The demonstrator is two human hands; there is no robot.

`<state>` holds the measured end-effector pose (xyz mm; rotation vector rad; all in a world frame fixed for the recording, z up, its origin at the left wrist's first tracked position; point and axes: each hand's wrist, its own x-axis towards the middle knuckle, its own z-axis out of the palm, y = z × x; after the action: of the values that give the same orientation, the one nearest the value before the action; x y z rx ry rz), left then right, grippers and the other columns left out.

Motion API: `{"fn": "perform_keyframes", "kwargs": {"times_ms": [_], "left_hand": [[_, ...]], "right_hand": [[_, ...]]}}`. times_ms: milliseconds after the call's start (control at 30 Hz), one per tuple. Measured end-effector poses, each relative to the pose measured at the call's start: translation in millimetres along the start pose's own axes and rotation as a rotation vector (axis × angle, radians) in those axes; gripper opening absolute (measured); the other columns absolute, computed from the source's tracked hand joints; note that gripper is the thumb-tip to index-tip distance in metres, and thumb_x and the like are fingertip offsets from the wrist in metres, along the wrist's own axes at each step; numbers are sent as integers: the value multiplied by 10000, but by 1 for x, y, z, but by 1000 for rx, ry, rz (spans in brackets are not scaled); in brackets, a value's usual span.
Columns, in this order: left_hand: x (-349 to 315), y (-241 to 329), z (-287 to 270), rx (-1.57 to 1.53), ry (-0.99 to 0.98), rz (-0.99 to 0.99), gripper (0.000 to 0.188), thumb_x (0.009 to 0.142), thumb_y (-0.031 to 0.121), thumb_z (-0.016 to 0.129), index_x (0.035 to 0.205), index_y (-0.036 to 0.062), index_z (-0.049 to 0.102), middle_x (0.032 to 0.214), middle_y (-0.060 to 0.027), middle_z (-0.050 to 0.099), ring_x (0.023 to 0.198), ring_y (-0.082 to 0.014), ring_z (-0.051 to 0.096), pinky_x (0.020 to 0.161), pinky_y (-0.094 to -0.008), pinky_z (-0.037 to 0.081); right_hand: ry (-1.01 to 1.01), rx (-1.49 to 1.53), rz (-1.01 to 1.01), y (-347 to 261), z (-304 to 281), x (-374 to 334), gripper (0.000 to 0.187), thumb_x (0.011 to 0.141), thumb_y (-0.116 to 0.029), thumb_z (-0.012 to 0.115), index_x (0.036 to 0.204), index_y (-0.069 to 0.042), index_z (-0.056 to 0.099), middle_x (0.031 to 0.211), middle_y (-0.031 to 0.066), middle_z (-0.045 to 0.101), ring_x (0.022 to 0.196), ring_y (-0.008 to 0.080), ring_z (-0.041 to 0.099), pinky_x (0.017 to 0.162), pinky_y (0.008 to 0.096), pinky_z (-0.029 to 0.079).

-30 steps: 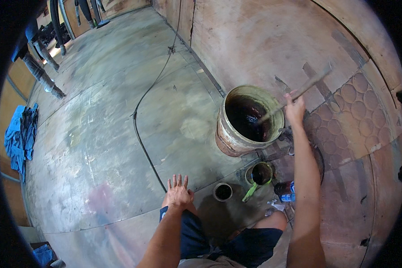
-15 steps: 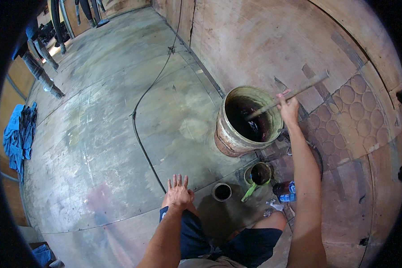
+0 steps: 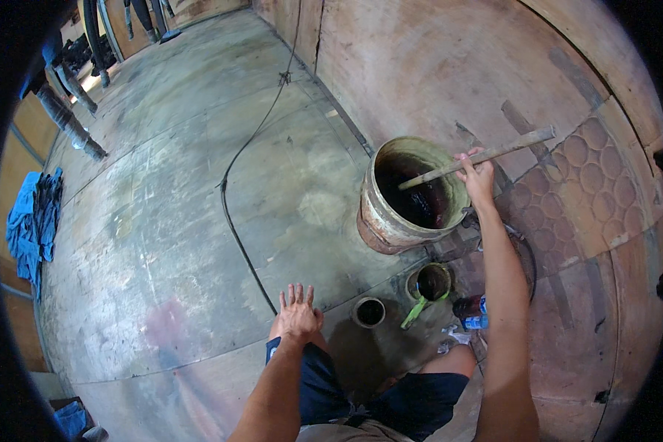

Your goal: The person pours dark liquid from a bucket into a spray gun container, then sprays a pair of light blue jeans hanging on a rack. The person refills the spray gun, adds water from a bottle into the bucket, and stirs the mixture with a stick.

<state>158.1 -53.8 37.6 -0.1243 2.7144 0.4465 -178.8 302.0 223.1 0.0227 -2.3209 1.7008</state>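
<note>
My right hand (image 3: pixel 476 179) is closed round a long wooden stick (image 3: pixel 512 149), whose lower end dips into dark liquid (image 3: pixel 420 200) in a large, stained bucket (image 3: pixel 393 225). The bucket leans slightly and is streaked with rust-coloured marks. My left hand (image 3: pixel 299 318) rests on my left knee, fingers stretched out and holding nothing. Between my knees and the bucket stand a small cup (image 3: pixel 368 313) with dark contents and a larger pot (image 3: pixel 432 281). A bright green handle (image 3: pixel 414 314) slants out over the pot's rim.
A dark bottle with a blue label (image 3: pixel 471 312) lies beside crumpled clear plastic (image 3: pixel 457 337). A black cable (image 3: pixel 236 232) runs across the worn floor. Blue cloth (image 3: pixel 31 221) hangs at the far left. Wrapped posts or legs (image 3: pixel 70 121) stand at the upper left.
The stick has shifted within the bucket, its dipped end now farther left and its upper end farther right. My right hand moved with it. My left hand stays on the knee.
</note>
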Motion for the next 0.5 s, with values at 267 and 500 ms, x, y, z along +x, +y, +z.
{"fn": "perform_keyframes", "kwargs": {"times_ms": [267, 500], "left_hand": [[0, -2, 4, -16, -1, 5, 800, 857, 354, 559, 1598, 121, 367, 1665, -189, 307, 1570, -385, 205, 1273, -582, 117], [-2, -2, 2, -17, 19, 4, 809, 846, 355, 575, 1590, 106, 377, 1658, -192, 320, 1565, -392, 213, 1269, -585, 129]], "right_hand": [[-84, -281, 76, -33, -44, 17, 233, 993, -150, 677, 1164, -78, 536, 1073, 96, 694, 939, 188, 702, 724, 350, 590], [18, 58, -45, 12, -32, 15, 249, 967, -115, 717, 1146, -100, 545, 1062, 29, 639, 969, 143, 648, 742, 309, 538]]}}
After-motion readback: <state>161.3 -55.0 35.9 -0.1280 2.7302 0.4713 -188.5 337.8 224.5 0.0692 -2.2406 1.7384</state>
